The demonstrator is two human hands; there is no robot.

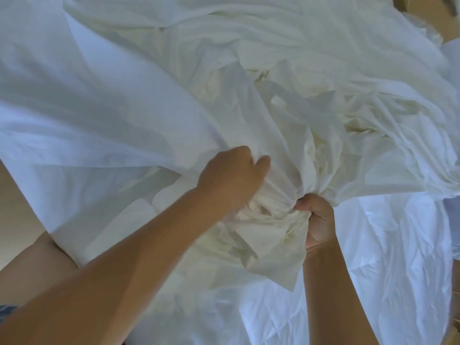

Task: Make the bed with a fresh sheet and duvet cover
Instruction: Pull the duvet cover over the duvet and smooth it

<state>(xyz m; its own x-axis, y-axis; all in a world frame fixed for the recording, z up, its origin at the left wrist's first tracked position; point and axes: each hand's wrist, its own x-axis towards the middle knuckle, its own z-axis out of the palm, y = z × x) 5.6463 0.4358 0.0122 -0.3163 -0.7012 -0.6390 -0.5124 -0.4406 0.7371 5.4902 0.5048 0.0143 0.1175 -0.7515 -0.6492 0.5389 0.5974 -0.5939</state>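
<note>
1. Right hand [316, 221] is clenched on a bunched gather of cream cloth [311, 100];
2. Left hand [234, 176] grips the same cloth just beside it, fingers buried in folds;
3. The cloth is heaped over the white sheet [388, 260].

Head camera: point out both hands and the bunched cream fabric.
left hand [231, 175], head view, back of the hand.
right hand [318, 220], head view, middle of the fist.
bunched cream fabric [263, 235], head view, gathered folds between the hands.
</note>
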